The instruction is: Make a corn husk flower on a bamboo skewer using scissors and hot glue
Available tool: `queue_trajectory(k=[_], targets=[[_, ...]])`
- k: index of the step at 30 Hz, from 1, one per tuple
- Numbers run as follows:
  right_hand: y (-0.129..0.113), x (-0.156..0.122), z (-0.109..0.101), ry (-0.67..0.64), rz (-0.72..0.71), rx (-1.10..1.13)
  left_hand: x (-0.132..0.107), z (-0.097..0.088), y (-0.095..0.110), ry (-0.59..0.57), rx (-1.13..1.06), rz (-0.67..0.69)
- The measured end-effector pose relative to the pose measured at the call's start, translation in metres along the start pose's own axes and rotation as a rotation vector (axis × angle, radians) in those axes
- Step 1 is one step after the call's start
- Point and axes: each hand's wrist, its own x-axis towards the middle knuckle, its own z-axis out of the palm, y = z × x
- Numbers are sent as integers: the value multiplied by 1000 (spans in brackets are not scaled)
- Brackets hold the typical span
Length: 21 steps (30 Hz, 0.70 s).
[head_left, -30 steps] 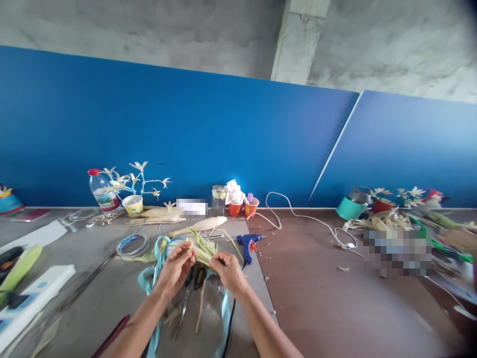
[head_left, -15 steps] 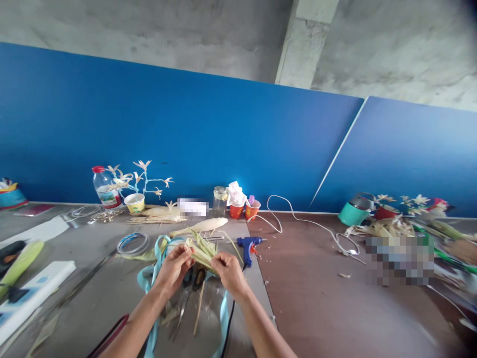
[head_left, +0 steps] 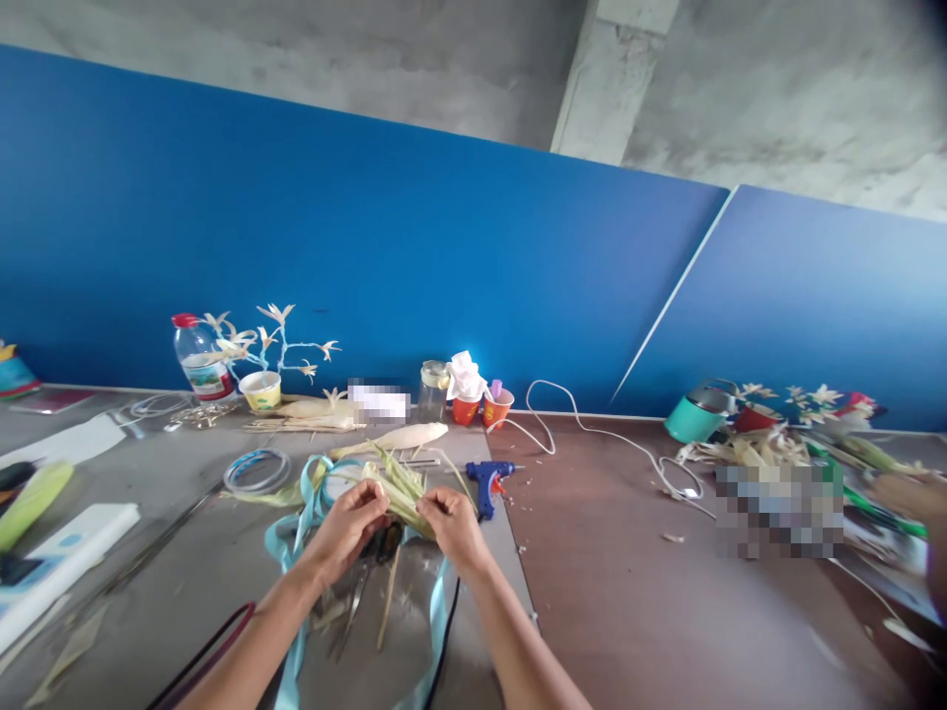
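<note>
Both of my hands are closed on a bundle of pale green corn husk strips (head_left: 400,488) just above the grey table (head_left: 199,562). My left hand (head_left: 347,528) pinches the bundle's left end with its fingertips. My right hand (head_left: 453,526) grips the right end. Beneath the hands lie black-handled scissors (head_left: 374,562), a thin wooden stick (head_left: 388,597) and a light blue ribbon (head_left: 296,537) curling round them. A blue glue gun (head_left: 488,483) stands just right of my right hand, its black cord running down toward me.
At the back stand a plastic bottle (head_left: 196,357), a yellow cup with a husk-flower branch (head_left: 264,387), a glass jar (head_left: 433,390) and two orange cups (head_left: 480,406). A white cable (head_left: 614,439) crosses the brown table. A teal pot (head_left: 692,414) and husk flowers sit at right.
My hands have kept their hold on the husk bundle and come slightly closer together. The view has tipped up and shifted a little, so the table's things sit a bit higher and further left.
</note>
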Motion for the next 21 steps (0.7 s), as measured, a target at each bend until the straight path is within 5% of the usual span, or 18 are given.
queue_trajectory(k=[6,21], targets=[[2,0,1,19,-11,24,0,-2,-8,-173,150,-112],[-2,0,-1,44,-19,27,1,-3,-12,-216,304,-147]])
